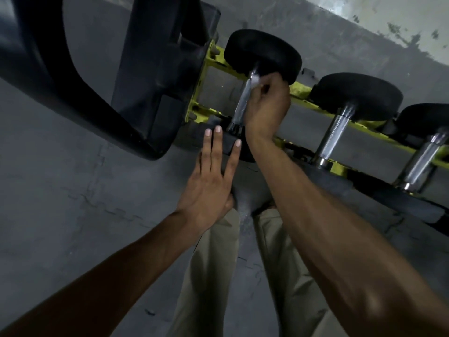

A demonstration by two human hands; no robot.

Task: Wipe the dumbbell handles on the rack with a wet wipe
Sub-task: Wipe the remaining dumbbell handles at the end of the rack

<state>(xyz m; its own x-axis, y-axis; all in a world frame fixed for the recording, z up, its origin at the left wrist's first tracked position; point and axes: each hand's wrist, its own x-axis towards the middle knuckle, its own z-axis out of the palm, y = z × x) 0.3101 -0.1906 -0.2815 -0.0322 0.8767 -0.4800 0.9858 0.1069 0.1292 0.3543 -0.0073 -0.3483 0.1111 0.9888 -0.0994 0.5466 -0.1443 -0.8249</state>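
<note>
Three black-headed dumbbells lie across a yellow rack [301, 92]. On the leftmost dumbbell's chrome handle [243, 100], my right hand [266, 105] pinches a white wet wipe [255, 81] against the far end, just below the far black head [262, 53]. My left hand [210, 181] is flat with straight fingers, its fingertips resting on the near black head [228, 147] of the same dumbbell. The second handle [334, 133] and the third handle [419, 164] lie bare to the right.
A large black machine frame [150, 76] stands close on the left of the rack. Grey floor mats [73, 190] spread to the left and below. My beige trouser legs [213, 276] are under the arms. A stained wall runs behind the rack.
</note>
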